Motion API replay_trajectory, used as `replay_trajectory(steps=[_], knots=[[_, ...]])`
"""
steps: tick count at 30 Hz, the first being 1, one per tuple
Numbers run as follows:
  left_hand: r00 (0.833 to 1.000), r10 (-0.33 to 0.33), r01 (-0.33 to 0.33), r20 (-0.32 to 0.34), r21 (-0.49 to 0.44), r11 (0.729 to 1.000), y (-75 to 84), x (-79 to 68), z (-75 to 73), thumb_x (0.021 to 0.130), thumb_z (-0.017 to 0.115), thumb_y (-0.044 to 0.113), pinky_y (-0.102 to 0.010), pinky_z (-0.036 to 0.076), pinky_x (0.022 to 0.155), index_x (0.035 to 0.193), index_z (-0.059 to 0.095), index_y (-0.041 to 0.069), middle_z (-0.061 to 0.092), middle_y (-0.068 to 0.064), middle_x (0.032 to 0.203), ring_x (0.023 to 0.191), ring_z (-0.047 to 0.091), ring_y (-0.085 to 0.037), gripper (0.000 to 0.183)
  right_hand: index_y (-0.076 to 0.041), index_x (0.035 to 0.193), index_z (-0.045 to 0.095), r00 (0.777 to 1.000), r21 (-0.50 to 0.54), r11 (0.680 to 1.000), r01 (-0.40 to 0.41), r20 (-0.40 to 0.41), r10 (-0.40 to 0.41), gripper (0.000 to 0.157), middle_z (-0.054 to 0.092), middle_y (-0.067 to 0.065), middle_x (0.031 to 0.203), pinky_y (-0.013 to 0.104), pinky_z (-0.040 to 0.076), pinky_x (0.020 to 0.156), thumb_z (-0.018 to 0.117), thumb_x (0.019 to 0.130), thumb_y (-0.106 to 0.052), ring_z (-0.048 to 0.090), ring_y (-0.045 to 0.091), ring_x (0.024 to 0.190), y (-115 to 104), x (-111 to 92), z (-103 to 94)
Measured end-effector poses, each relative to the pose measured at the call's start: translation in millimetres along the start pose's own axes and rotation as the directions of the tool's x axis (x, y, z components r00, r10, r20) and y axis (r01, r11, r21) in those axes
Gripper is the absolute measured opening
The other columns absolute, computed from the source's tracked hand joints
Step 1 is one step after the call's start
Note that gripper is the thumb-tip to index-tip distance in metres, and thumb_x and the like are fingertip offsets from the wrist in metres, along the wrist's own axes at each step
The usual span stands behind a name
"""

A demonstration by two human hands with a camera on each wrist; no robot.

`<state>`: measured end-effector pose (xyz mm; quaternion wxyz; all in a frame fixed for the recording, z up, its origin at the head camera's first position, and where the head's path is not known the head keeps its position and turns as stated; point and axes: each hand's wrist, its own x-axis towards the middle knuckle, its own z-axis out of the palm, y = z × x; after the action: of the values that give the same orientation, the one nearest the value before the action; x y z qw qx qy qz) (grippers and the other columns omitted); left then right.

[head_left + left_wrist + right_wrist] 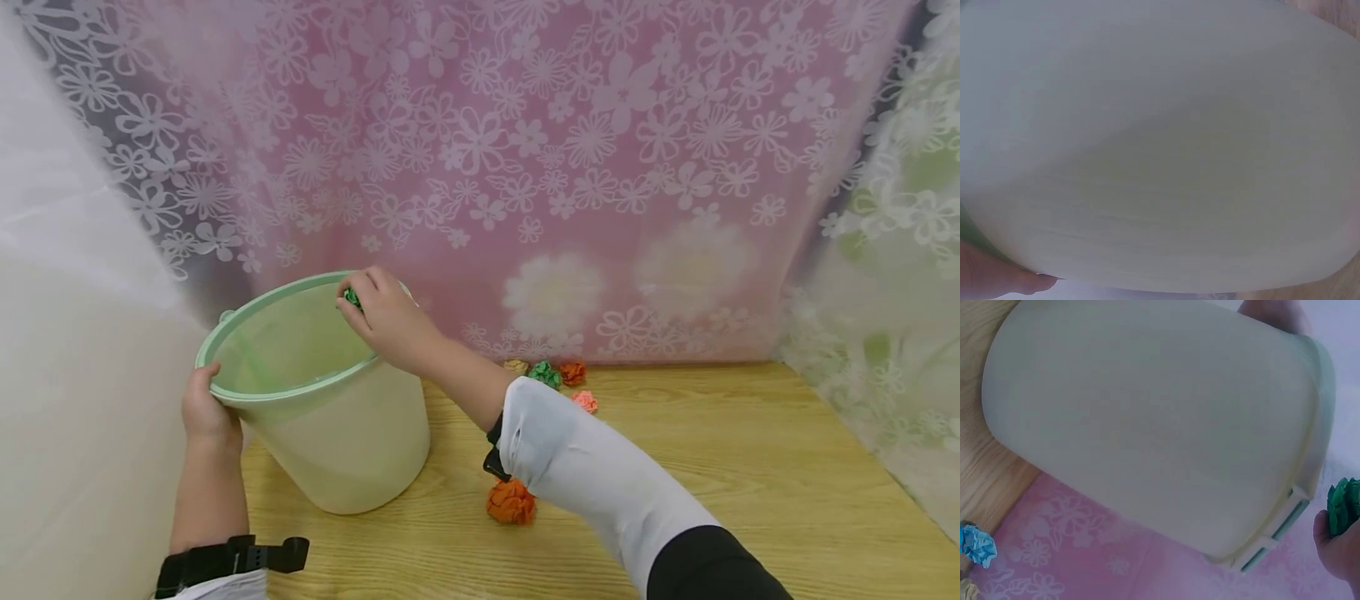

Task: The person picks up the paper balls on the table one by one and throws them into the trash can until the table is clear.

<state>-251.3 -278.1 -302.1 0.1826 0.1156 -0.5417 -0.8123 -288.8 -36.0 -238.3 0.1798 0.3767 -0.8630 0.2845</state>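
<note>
A pale cream bucket point(352, 450) with a light green rim stands tilted on the wooden table. My left hand point(212, 414) grips its rim at the left, thumb over the edge; the left wrist view shows mostly the bucket wall point(1166, 156) and part of the thumb point(1007, 275). Over the bucket's far right side, my right hand point(390, 321) pinches a crumpled green paper ball point(352, 297). That same green paper ball point(1342, 506) appears at the right edge of the right wrist view, between thumb and fingers.
On the table point(720, 467) lie an orange paper ball point(512, 502) near the front, and at the back a green one point(544, 374), a rust one point(572, 372), a pink one point(584, 402) and a yellow one point(516, 366). A blue paper ball point(979, 545) shows in the right wrist view. Behind hangs a pink flowered curtain point(480, 208).
</note>
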Motion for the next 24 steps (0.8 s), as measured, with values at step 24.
replay_trajectory(steps=[24], knots=[[1.000,0.009,-0.009,-0.006,-0.006,1.000,1.3,-1.3,-1.5,0.100,0.026,0.026,-0.020,0.011,0.115,0.153,0.025,0.019,0.025,0.010,0.154,0.140,0.021,-0.007,0.053,-0.011,0.127,0.056,0.994,-0.034,0.999,-0.021,0.109,0.024,0.031,0.053,0.006,0.127,0.025,0.042,0.097,0.042,0.104,-0.027,0.050,0.016,0.118,5,14,28.5]])
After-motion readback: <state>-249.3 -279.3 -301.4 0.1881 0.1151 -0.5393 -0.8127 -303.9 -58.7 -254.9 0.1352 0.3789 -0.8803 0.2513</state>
